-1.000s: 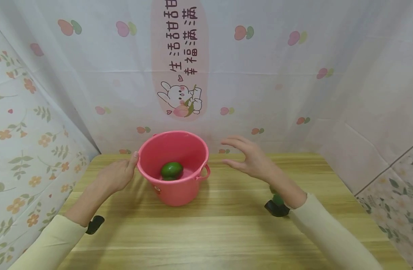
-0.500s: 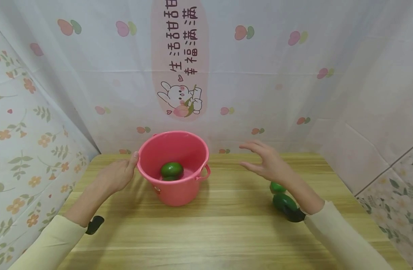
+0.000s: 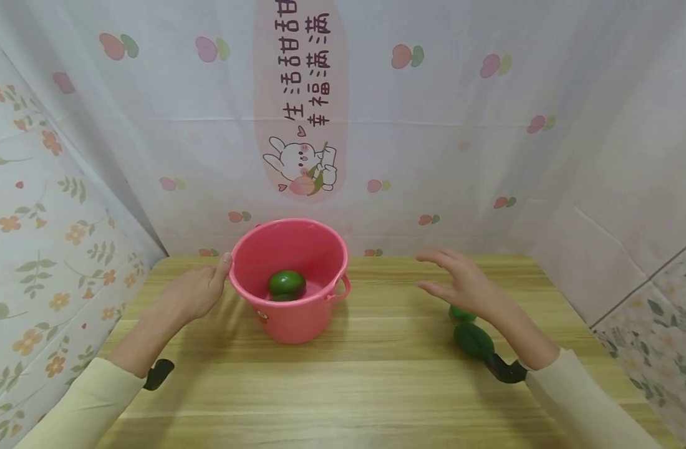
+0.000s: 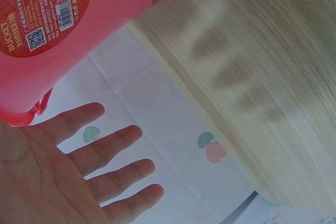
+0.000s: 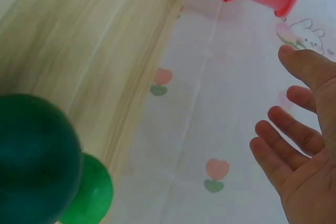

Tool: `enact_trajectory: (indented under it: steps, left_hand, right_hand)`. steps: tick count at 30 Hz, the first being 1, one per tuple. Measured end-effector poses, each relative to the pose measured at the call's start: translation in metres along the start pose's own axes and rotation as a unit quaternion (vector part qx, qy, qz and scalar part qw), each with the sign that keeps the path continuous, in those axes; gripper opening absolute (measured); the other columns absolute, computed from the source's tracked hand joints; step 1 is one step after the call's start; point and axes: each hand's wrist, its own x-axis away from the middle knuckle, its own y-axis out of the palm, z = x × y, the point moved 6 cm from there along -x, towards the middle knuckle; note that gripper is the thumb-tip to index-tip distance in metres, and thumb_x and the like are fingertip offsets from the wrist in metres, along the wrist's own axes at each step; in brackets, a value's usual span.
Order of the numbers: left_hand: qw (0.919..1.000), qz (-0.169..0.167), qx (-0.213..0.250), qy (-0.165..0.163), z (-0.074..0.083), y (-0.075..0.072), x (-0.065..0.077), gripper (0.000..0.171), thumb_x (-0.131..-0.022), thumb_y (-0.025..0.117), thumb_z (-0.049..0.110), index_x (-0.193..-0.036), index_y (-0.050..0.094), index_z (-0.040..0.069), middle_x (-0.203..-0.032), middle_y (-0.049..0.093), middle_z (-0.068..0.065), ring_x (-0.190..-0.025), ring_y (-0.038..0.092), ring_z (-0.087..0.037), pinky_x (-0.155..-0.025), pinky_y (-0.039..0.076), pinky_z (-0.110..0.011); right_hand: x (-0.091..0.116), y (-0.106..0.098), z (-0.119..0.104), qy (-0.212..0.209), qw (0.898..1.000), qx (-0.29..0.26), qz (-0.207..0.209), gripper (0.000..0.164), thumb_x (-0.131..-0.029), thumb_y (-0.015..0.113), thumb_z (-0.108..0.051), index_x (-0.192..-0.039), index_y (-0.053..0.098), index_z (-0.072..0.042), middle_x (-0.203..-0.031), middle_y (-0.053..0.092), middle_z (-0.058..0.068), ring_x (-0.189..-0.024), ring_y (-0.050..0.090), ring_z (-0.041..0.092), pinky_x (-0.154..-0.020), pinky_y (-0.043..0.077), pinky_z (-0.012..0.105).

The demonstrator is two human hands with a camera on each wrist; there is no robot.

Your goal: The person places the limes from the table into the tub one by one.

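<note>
A pink bucket (image 3: 295, 323) stands on the wooden table toward the back left, with a shiny green rounded fruit (image 3: 287, 282) inside at its bottom. My left hand (image 3: 193, 294) is at the bucket's left side, its thumb on the rim. In the left wrist view that hand's fingers (image 4: 118, 148) are straight and spread. Raised over the right part of the table, my right hand (image 3: 463, 284) holds nothing, its fingers loosely bent and apart from the thumb. Below it lie a dark green oval fruit (image 3: 471, 340) and a bright green one (image 3: 463, 313), partly hidden by the hand.
A loop handle lug (image 3: 342, 288) juts from the bucket's right side. Black wrist-camera parts (image 3: 506, 369) show by both wrists. A printed white curtain (image 3: 433, 143) hangs behind the table (image 3: 343, 399), and a flowered cloth (image 3: 45, 249) borders its left side.
My right hand has moved right, away from the bucket and toward the green fruits, which have come more into view. The left hand and the bucket have stayed put.
</note>
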Motion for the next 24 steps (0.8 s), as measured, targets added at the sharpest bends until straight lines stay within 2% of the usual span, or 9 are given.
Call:
enact_trajectory:
  steps: [9,19,24]
  left_hand:
    - [1.0,-0.001,0.008,0.003,-0.001,0.001,-0.001,0.088,-0.107,0.002,0.055,-0.139,0.056,-0.006,-0.133,0.058,-0.032,-0.119,0.056,-0.052,-0.095,0.043,-0.067]
    - [0.9999,0.001,0.009,0.005,-0.002,0.001,-0.001,0.087,-0.108,0.002,0.055,-0.138,0.056,-0.007,-0.134,0.056,-0.033,-0.12,0.055,-0.053,-0.094,0.043,-0.068]
    - [0.9999,-0.001,0.012,0.005,-0.001,0.001,-0.001,0.089,-0.107,0.001,0.054,-0.138,0.056,-0.009,-0.133,0.056,-0.034,-0.12,0.054,-0.054,-0.096,0.042,-0.068]
  right_hand:
    - [0.018,-0.004,0.01,0.016,1.0,0.012,-0.001,0.049,-0.08,0.087,-0.007,-0.123,0.066,0.0,-0.121,0.066,0.015,-0.108,0.063,0.034,-0.081,0.055,0.052]
    - [0.047,-0.005,0.02,0.089,0.995,0.018,-0.047,0.046,-0.086,0.084,-0.012,-0.127,0.065,-0.001,-0.123,0.065,0.015,-0.103,0.063,0.033,-0.08,0.056,0.051]
    - [0.062,-0.005,0.02,0.094,0.994,0.028,-0.057,0.045,-0.084,0.085,-0.01,-0.124,0.067,-0.001,-0.117,0.066,0.011,-0.098,0.065,0.032,-0.078,0.057,0.049]
